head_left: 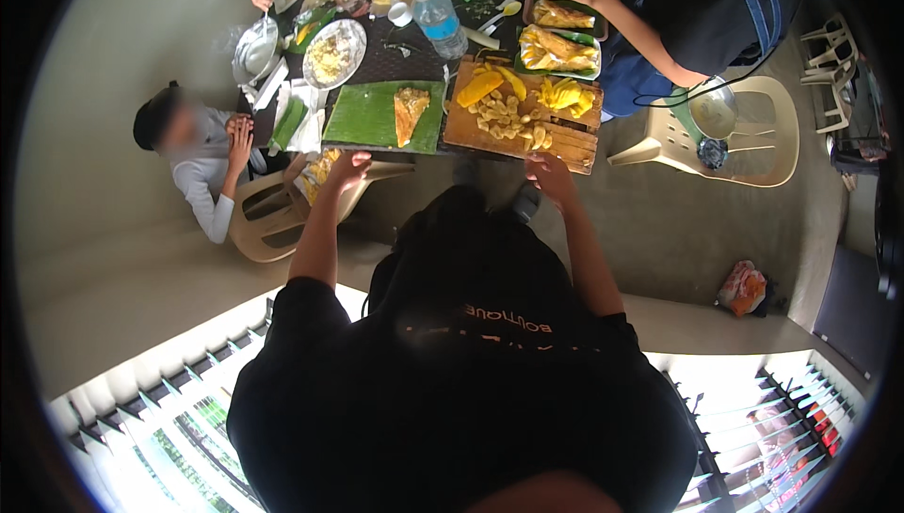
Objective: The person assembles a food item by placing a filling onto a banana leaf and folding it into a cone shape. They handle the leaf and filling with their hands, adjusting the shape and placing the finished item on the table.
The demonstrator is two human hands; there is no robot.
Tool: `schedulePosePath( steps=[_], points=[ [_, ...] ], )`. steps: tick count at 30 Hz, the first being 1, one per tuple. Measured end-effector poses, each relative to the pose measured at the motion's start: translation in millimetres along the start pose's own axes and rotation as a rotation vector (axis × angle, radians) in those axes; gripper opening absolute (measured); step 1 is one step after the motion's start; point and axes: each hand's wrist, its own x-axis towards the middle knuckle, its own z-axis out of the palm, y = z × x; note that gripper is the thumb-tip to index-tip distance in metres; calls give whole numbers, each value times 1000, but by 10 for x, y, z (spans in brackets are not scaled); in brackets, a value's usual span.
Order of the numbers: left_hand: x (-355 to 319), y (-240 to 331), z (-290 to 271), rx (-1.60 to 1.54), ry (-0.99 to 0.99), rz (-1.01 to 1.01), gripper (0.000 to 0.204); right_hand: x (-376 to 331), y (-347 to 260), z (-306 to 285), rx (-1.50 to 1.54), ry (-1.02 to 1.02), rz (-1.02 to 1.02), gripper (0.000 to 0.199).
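Two hands, left hand (353, 168) and right hand (549, 177), part open at the near edge of a laden table (405, 69)

In the head view, a tapering golden-brown piece of food (411, 120) lies on a green leaf (363, 120), beyond the left hand and somewhat to its right. A wooden cutting board (568, 147) sits directly ahead of the right hand, bearing a heap of sliced yellow fruit (504, 125) near its middle and brighter yellow pieces (565, 96) at its far right.

The left hand is loosely open, its fingers bent, with nothing seen in it; whether it touches the table edge cannot be told. The right hand is also part open, fingers bent toward the board's near edge; contact there is unclear.

The leaf and board lie almost side by side, leaving little room between them. The board's near right corner juts toward the person. Beyond these, an oval plate (334, 55), a plastic bottle (440, 24) and a tray of yellow food (559, 51) crowd the far side. Grey floor (650, 221) stretches between the hands and off to the right, toward a beige chair (783, 127).
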Motion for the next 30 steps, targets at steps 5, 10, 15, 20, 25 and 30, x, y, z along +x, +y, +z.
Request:
schedulePosePath(
  steps=[5, 10, 15, 20, 25, 30],
  points=[
    [103, 225, 313, -300, -65, -45, 25, -187, 601, -198, 84, -212, 120, 20],
    [-62, 467, 480, 52, 27, 67, 24, -366, 786, -356, 224, -173, 292, 12],
    [-44, 199, 189, 152, 83, 70, 30, -234, 516, -356, 249, -89, 269, 17],
    [154, 350, -296, 155, 134, 53, 30, 23, 127, -79, 160, 15, 178, 30],
    [420, 540, -564, 129, 177, 187, 29, 121, -414, 459, 74, -90, 121, 36],
    [834, 426, -696, -80, 79, 252, 29, 484, -581, 1189, 20, -108, 129, 36]
  ],
)
